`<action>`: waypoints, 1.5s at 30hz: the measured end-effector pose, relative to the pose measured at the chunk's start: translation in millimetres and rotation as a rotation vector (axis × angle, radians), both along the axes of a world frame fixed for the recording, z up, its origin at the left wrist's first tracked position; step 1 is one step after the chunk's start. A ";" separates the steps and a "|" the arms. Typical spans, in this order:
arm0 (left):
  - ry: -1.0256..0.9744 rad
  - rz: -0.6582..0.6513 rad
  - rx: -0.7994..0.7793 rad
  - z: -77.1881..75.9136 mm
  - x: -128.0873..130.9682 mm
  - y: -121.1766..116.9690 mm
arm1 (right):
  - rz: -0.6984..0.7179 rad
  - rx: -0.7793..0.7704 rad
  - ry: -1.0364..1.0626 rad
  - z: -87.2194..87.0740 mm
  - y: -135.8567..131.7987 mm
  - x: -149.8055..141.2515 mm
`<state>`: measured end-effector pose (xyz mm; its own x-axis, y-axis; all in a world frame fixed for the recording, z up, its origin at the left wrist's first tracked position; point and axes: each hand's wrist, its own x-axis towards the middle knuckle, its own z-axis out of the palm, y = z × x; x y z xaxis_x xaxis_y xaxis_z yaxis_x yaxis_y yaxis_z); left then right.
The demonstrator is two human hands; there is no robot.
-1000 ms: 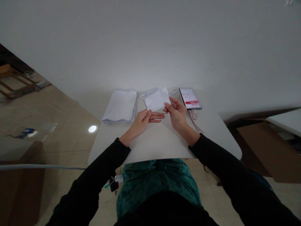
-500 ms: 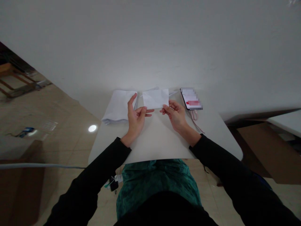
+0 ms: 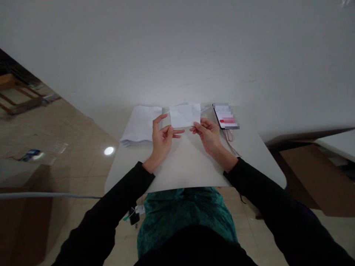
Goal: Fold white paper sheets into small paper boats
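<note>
A small folded white sheet of paper (image 3: 185, 115) is held up over the far part of the white table. My right hand (image 3: 208, 137) pinches its lower right corner between thumb and fingers. At the lower left corner, my left hand (image 3: 162, 142) grips the paper with the thumb against a finger, while the index finger curves up apart from it. Left of that hand lies a stack of folded white paper (image 3: 141, 123). Behind the held sheet, more white paper partly shows; its shape is mostly hidden.
A phone (image 3: 226, 116) with a pink strap (image 3: 229, 136) lies right of my right hand. The white table (image 3: 185, 166) meets a pale wall (image 3: 177, 55) at the back. Brown cardboard (image 3: 318, 177) stands to the right, and a wooden stool (image 3: 16, 90) at the far left.
The held paper and both hands have shifted slightly to the right. My left index finger has bent down toward the sheet. The stack and the phone stay in place.
</note>
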<state>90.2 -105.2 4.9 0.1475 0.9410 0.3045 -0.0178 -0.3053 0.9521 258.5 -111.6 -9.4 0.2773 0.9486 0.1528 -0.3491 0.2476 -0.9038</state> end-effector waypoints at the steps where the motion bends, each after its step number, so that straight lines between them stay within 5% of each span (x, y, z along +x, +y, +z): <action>1: -0.007 -0.013 -0.007 -0.1 -0.2 0.2 | -0.007 -0.002 0.006 -0.4 0.4 0.3; 8: -0.085 -0.082 -0.090 -3.7 0.8 2.6 | -0.039 0.008 0.047 -1.0 -0.8 -2.6; 20: 0.125 -0.040 -0.144 -11.7 12.2 -3.5 | 0.090 -0.023 0.025 -1.3 -17.2 -23.2; 25: 0.265 -0.129 -0.135 -9.9 6.5 -0.5 | 0.114 -0.071 0.043 -3.0 -17.5 -24.0; 45: 0.078 -0.364 -0.195 5.7 -6.8 12.6 | 0.000 0.026 -0.022 12.5 -1.1 3.5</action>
